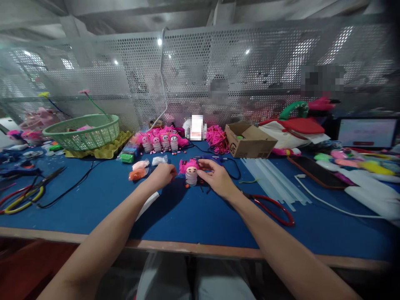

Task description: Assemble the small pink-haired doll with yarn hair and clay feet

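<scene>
So the right hand (pixel 217 177) has its thumb and fingers clamped on the side of a little pink-haired doll (pixel 191 176), which is upright right at the fingertips. Left hand (pixel 164 175) is curled just across from that grip, can't tell if it's pinching anything. Orange packet (pixel 138 174) sits just past the left hand, a row of similar dolls (pixel 165 142) is behind the grip, and translucent sticks (pixel 275 181) plus a red-handled tool (pixel 276 211) lie off to its right.
</scene>
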Demonstrator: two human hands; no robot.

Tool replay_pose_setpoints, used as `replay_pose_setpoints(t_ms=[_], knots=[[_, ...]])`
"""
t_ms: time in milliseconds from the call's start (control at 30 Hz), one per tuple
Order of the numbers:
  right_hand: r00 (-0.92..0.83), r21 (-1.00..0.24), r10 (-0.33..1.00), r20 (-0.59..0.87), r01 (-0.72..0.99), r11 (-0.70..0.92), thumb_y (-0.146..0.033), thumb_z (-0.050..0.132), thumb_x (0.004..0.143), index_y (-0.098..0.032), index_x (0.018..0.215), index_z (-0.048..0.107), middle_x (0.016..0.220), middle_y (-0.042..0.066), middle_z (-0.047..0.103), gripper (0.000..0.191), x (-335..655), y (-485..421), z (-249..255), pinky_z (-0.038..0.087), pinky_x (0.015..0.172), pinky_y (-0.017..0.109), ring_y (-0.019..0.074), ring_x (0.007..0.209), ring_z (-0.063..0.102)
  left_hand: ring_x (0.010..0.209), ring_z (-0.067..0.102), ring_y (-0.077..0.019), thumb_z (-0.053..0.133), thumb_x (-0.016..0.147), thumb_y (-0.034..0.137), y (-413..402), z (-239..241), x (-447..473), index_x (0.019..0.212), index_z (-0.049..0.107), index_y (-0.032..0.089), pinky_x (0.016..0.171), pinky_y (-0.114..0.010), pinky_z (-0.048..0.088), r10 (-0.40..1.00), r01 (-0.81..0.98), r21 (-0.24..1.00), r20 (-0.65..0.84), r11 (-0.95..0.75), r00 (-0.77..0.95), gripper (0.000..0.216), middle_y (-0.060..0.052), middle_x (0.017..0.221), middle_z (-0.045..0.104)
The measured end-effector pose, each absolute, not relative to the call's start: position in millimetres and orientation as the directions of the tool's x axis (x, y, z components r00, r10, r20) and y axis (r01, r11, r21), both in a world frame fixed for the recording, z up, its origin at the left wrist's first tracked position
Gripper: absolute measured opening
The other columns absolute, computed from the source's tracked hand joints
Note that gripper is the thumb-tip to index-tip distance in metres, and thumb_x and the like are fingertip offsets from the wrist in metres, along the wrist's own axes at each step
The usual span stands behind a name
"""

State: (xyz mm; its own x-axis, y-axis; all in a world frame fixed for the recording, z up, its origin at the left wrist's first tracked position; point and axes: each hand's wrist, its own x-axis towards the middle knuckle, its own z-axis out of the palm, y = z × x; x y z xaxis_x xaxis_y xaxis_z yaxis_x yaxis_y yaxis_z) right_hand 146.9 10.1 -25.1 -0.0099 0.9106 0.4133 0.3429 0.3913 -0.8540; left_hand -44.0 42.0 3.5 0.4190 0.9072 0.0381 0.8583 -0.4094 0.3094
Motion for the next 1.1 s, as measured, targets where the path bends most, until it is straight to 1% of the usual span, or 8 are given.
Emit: replay_pose_setpoints(t_ms=[67, 167, 233, 300, 400, 533, 833, 1100], knots=[[-0.010, -0.854, 0.911, 0.412, 0.344, 0.390, -0.030, 0.058, 0.069, -0.015, 0.099, 0.055, 0.095, 0.010, 0.063, 0.033, 147.4, 11.1, -26.2, 0.049, 0.071, 0.031, 0.0187, 0.087, 0.060, 0.057, 0.056, -0.0144, 0.050, 0.071, 0.022, 42.5, 1.9, -43.7, 0.070, 0.060, 0.015, 0.052, -0.022, 0.037, 0.922, 0.885, 0.269, 0.040, -0.381, 0.385, 0.012, -0.004, 0.062, 0.063], [-0.016, -0.863, 0.917, 0.400, 0.330, 0.382, -0.029, 0.057, 0.070, -0.014, 0.099, 0.055, 0.094, 0.010, 0.063, 0.033, 147.2, 12.2, -27.2, 0.049, 0.073, 0.032, 0.0186, 0.087, 0.060, 0.063, 0.058, -0.0177, 0.060, 0.066, 0.039, 40.6, -1.9, -40.2, 0.078, 0.059, 0.016, 0.055, -0.024, 0.037, 0.922, 0.891, 0.238, 0.090, -0.387, 0.377, 0.026, -0.005, 0.068, 0.064], [-0.020, -0.870, 0.917, 0.398, 0.308, 0.385, -0.029, 0.057, 0.070, -0.014, 0.099, 0.054, 0.095, 0.011, 0.063, 0.033, 146.6, 12.6, -27.6, 0.049, 0.075, 0.032, 0.0182, 0.087, 0.060, 0.067, 0.059, -0.0184, 0.060, 0.065, 0.046, 37.6, -5.8, -34.6, 0.086, 0.057, 0.016, 0.057, -0.024, 0.038, 0.901, 0.856, 0.280, 0.139, -0.435, 0.412, 0.037, -0.005, 0.074, 0.064], [-0.030, -0.875, 0.915, 0.403, 0.280, 0.395, -0.028, 0.059, 0.068, -0.014, 0.100, 0.053, 0.097, 0.011, 0.062, 0.035, 145.6, 12.5, -27.6, 0.049, 0.077, 0.033, 0.0181, 0.089, 0.060, 0.071, 0.059, -0.0197, 0.060, 0.063, 0.049, 34.3, -10.4, -27.4, 0.095, 0.053, 0.015, 0.060, -0.025, 0.040, 0.887, 0.809, 0.364, 0.182, -0.462, 0.425, 0.048, -0.007, 0.080, 0.064], [-0.054, -0.882, 0.916, 0.399, 0.252, 0.399, -0.029, 0.062, 0.066, -0.014, 0.101, 0.052, 0.100, 0.011, 0.062, 0.039, 143.5, 11.0, -26.2, 0.049, 0.077, 0.033, 0.0188, 0.091, 0.059, 0.077, 0.059, -0.0219, 0.064, 0.059, 0.050, 31.0, -16.0, -17.6, 0.105, 0.047, 0.013, 0.063, -0.027, 0.042, 0.905, 0.757, 0.497, 0.196, -0.424, 0.379, 0.061, -0.009, 0.085, 0.063], [-0.071, -0.878, 0.912, 0.404, 0.251, 0.408, -0.028, 0.062, 0.066, -0.015, 0.100, 0.053, 0.098, 0.010, 0.063, 0.038, 140.8, 8.3, -23.8, 0.049, 0.076, 0.032, 0.0179, 0.089, 0.060, 0.075, 0.059, -0.0208, 0.065, 0.060, 0.043, 30.3, -17.7, -11.9, 0.106, 0.044, 0.014, 0.064, -0.027, 0.043, 0.928, 0.716, 0.595, 0.163, -0.364, 0.336, 0.058, -0.006, 0.081, 0.063], [-0.041, -0.869, 0.907, 0.419, 0.272, 0.414, -0.030, 0.064, 0.067, -0.016, 0.097, 0.054, 0.094, 0.008, 0.064, 0.035, 139.7, 10.4, -25.9, 0.049, 0.076, 0.031, 0.0173, 0.086, 0.061, 0.074, 0.059, -0.0199, 0.063, 0.062, 0.041, 26.6, -13.0, -9.6, 0.100, 0.046, 0.014, 0.064, -0.027, 0.043, 0.927, 0.734, 0.568, 0.188, -0.373, 0.325, 0.049, -0.006, 0.081, 0.062], [-0.052, -0.878, 0.907, 0.417, 0.236, 0.417, -0.030, 0.062, 0.068, -0.016, 0.095, 0.055, 0.092, 0.008, 0.065, 0.032, 139.9, 7.2, -21.4, 0.049, 0.075, 0.031, 0.0172, 0.086, 0.061, 0.073, 0.058, -0.0194, 0.064, 0.062, 0.041, 25.5, -12.1, -10.0, 0.100, 0.046, 0.014, 0.062, -0.026, 0.041, 0.920, 0.728, 0.563, 0.214, -0.392, 0.330, 0.050, -0.005, 0.081, 0.062]])
